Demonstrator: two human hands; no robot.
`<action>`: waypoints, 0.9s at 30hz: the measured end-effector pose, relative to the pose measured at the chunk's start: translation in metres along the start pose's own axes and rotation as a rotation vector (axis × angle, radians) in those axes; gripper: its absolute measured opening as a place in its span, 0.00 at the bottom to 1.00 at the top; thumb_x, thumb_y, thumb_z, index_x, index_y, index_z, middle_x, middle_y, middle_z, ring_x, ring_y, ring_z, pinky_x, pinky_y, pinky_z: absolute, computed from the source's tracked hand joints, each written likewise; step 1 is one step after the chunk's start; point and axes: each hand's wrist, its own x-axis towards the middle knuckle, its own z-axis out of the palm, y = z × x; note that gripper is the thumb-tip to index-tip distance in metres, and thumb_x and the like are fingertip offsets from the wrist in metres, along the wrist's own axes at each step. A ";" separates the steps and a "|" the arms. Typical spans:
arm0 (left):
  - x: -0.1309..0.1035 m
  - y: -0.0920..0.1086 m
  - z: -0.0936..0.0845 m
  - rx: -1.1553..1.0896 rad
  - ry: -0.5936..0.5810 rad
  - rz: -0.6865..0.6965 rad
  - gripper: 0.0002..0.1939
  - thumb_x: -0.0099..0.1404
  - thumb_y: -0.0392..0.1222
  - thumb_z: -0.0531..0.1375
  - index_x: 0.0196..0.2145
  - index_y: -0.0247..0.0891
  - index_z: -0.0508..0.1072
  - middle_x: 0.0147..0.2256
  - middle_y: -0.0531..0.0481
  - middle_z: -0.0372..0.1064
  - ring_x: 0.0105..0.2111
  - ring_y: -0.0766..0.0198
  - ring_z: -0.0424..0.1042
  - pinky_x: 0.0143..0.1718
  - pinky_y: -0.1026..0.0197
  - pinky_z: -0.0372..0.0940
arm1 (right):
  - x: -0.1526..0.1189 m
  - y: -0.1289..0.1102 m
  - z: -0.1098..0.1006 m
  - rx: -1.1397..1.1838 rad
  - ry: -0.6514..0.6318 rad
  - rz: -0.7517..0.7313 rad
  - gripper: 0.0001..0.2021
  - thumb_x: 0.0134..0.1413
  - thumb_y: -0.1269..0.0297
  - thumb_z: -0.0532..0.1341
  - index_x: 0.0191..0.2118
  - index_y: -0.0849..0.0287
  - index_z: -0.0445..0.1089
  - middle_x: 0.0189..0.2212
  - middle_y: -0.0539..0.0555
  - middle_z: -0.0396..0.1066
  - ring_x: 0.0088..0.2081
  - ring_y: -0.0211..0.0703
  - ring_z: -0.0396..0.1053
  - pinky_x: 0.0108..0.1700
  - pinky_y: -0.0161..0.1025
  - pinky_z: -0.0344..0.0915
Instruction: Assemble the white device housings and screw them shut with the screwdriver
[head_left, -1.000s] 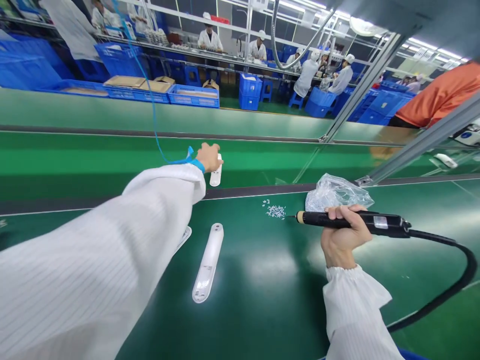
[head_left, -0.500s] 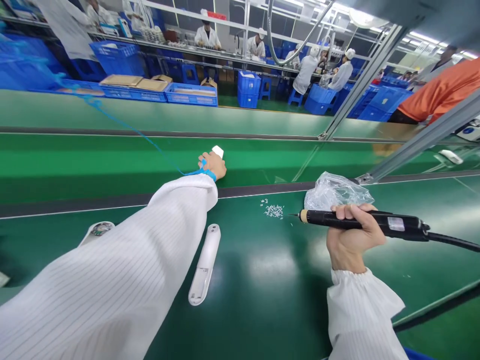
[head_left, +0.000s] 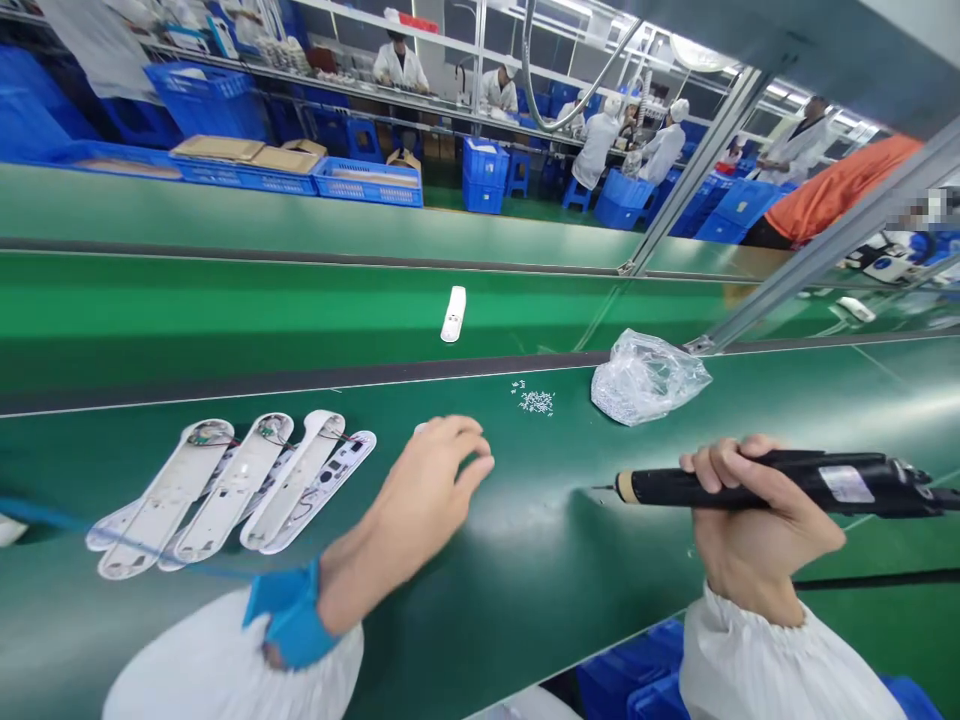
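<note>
My left hand point(head_left: 435, 480), a blue strap round its wrist, hovers over the green bench with thumb apart from the curved fingers. Nothing shows in it. A sliver of white peeks out by its fingertips; most of that piece is hidden. In my right hand point(head_left: 757, 510) is a black electric screwdriver point(head_left: 667, 487), its bit pointing left above the bench. Small screws point(head_left: 537, 402) lie in a loose pile near the belt edge, beside a clear plastic bag point(head_left: 645, 380). One white casing point(head_left: 454, 315) rests on the green belt. Several opened white casings point(head_left: 217, 490) with wires and boards lie at left.
A metal post point(head_left: 697, 170) rises beyond the belt and a slanted rail point(head_left: 825, 235) runs at right. Blue crates point(head_left: 367, 183) stand behind the belt. Co-workers in white sit farther back; a person in an orange sleeve point(head_left: 840, 190) is at right.
My left hand has let go of the white casing on the belt and come back over the bench. My right hand with the screwdriver has moved slightly right and down in view.
</note>
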 end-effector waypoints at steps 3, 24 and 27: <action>-0.029 0.007 0.023 -0.094 -0.039 -0.017 0.10 0.71 0.41 0.55 0.37 0.42 0.76 0.49 0.47 0.73 0.50 0.52 0.72 0.52 0.47 0.67 | -0.010 0.000 -0.023 -0.042 0.009 -0.032 0.08 0.37 0.73 0.63 0.28 0.58 0.65 0.18 0.45 0.60 0.19 0.35 0.58 0.30 0.40 0.64; -0.043 0.039 0.084 -0.572 -0.002 -0.015 0.09 0.70 0.39 0.59 0.47 0.43 0.74 0.47 0.50 0.75 0.48 0.58 0.72 0.51 0.54 0.67 | -0.045 -0.014 -0.001 0.190 0.066 0.166 0.09 0.36 0.72 0.60 0.27 0.57 0.59 0.17 0.43 0.47 0.20 0.32 0.49 0.28 0.33 0.61; -0.044 0.035 0.081 -0.551 -0.018 0.031 0.11 0.74 0.39 0.55 0.38 0.42 0.77 0.37 0.53 0.77 0.39 0.61 0.73 0.43 0.57 0.65 | -0.051 -0.015 0.005 0.191 0.055 0.189 0.09 0.36 0.72 0.60 0.27 0.57 0.59 0.18 0.43 0.46 0.20 0.32 0.49 0.27 0.33 0.60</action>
